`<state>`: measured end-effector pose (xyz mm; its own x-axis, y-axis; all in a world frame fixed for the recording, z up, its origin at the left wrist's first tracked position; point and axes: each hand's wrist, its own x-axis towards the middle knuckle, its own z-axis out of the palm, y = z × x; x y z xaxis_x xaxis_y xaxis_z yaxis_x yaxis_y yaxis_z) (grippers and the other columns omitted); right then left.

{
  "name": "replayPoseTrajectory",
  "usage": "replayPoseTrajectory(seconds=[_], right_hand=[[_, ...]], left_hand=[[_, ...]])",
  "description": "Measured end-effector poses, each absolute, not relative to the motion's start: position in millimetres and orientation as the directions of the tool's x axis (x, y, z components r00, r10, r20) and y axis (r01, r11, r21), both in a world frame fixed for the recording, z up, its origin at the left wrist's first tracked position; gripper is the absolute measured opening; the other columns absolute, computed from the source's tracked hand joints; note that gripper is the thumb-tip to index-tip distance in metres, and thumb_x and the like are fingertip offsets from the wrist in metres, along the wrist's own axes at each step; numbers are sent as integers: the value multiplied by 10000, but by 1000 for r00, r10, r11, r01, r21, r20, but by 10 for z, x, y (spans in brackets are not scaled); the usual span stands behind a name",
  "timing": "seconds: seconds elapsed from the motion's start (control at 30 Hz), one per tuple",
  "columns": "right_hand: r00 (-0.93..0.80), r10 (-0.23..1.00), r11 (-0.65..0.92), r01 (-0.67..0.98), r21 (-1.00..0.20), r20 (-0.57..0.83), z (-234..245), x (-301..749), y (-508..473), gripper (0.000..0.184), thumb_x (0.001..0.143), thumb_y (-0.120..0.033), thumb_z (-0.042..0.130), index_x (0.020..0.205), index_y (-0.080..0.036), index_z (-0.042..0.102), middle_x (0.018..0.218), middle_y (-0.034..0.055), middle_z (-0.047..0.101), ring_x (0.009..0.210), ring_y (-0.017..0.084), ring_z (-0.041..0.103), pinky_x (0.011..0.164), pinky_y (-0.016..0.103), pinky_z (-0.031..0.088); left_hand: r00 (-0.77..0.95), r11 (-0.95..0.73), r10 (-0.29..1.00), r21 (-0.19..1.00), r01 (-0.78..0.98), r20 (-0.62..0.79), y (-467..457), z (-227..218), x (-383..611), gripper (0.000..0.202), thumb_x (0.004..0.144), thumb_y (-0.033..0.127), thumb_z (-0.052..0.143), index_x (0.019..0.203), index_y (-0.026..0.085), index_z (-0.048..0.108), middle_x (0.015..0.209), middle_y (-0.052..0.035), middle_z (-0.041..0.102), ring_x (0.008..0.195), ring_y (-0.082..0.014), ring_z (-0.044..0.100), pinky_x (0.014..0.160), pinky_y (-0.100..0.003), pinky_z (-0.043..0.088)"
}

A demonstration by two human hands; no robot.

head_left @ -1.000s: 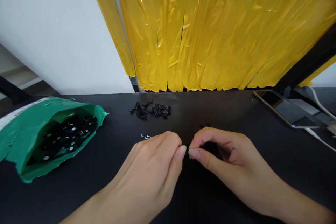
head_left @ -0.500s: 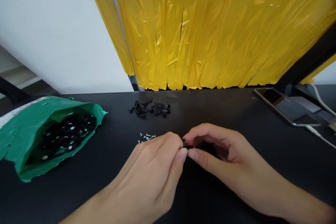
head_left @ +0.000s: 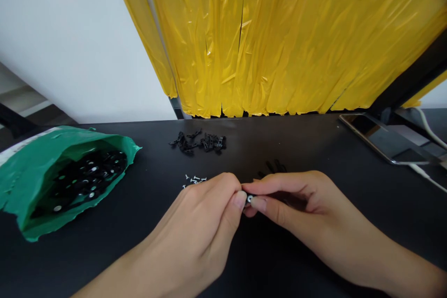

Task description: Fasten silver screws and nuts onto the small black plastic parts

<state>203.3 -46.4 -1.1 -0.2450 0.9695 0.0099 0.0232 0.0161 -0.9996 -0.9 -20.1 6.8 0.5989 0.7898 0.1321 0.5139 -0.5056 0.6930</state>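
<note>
Between the fingertips of both hands is a small black part with a round, silvery screw head (head_left: 249, 199) showing on it. My left hand (head_left: 206, 223) is closed, its thumb pressed against the part from the left. From the right, my right hand (head_left: 303, 205) pinches the same part between thumb and index finger. Most of the part is hidden by the fingers. Loose silver screws (head_left: 195, 179) lie just beyond my left hand, partly covered by it. Several black pieces (head_left: 275, 166) lie behind my right index finger.
A pile of small black plastic parts (head_left: 199, 142) lies towards the back of the black table (head_left: 157, 158). At left, an open green bag (head_left: 80, 135) holds many black parts with silvery discs. A phone (head_left: 380, 142) with a white cable lies at the right. Yellow plastic sheeting (head_left: 261, 46) hangs behind.
The silvery screw head has come into view between my fingertips. My right index finger has straightened and lowered, uncovering black pieces behind it. The left hand has hardly moved.
</note>
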Motion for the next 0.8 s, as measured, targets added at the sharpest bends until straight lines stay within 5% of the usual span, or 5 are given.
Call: replayPoseTrajectory(seconds=[0.3,0.8], right_hand=[[-266,964,-15,-61,-998,1,-5,2025,-487,283,966,-192,749,1087,-431,842,992,-91,846,931,57,786,853,87,586],[-258,964,-73,-41,-996,-60,-17,2015,-459,122,937,-217,791,1013,-312,788,972,-62,821,931,80,779,836,122,592]], left_hand=[[605,-500,792,655,567,81,-198,85,-4,247,1037,281,410,796,229,435,715,52,536,604,-122,473,564,-326,323],[582,-463,812,654,598,43,-196,100,8,281,1021,279,427,749,223,383,677,59,504,581,-110,462,541,-308,315]])
